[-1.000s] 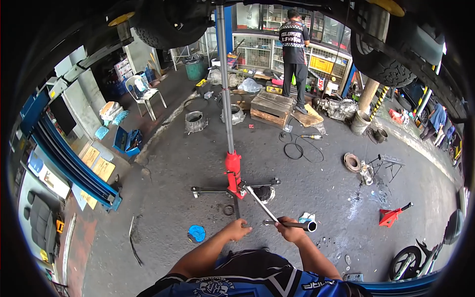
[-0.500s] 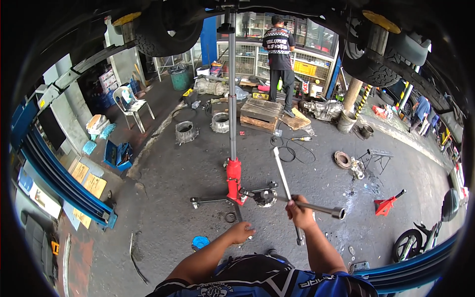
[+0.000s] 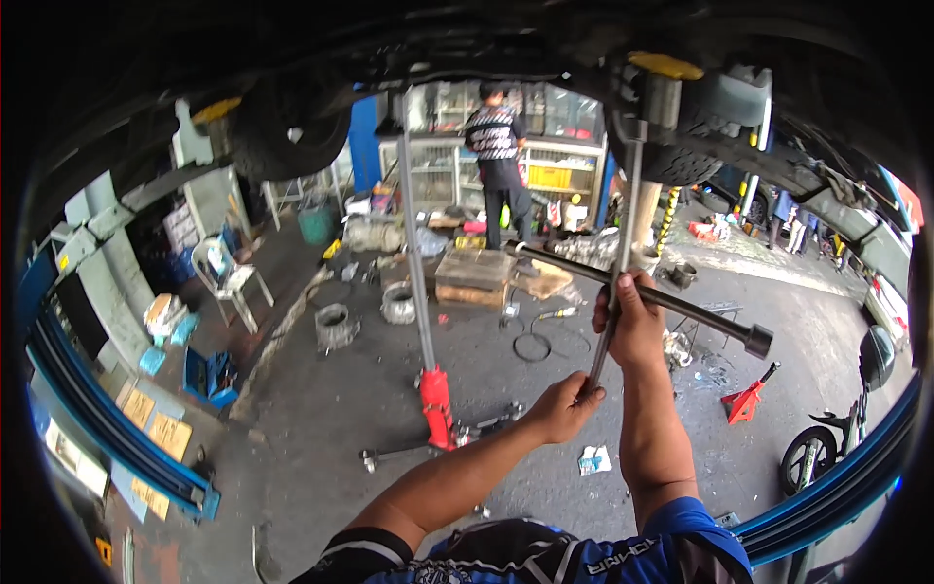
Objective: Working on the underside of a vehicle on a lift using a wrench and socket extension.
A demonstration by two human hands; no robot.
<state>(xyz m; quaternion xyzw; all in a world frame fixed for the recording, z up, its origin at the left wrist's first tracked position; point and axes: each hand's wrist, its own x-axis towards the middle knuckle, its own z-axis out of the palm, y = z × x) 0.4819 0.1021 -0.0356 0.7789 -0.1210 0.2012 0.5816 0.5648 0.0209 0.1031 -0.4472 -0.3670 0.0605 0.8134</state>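
Both hands on a cross-shaped, dark-and-silver metal wheel wrench [image 3: 625, 248], held up off the floor, right of centre and near. Right hand [image 3: 634, 316]: grip closed around the wrench where its two bars cross. Left hand [image 3: 562, 407]: grip closed at the lower end of the steeper bar, left of and below the right hand. The other bar slants down to the right, wide dark socket at its right end. Steeper bar's top reaches toward the dark vehicle underside [image 3: 467, 49]; can't tell if they touch.

Left of the wrench, a red floor jack with tall silver post [image 3: 436, 404] stands on the floor. Near, just below the hands, a crumpled white-and-blue packet [image 3: 593, 460] lies on the floor. Right, a red metal jack stand [image 3: 743, 401]. Far, a brown wooden crate [image 3: 472, 279]; behind it a person in a black patterned shirt [image 3: 496, 146]. Far left, a white plastic chair [image 3: 232, 277]; nearer, an open blue toolbox [image 3: 206, 380].
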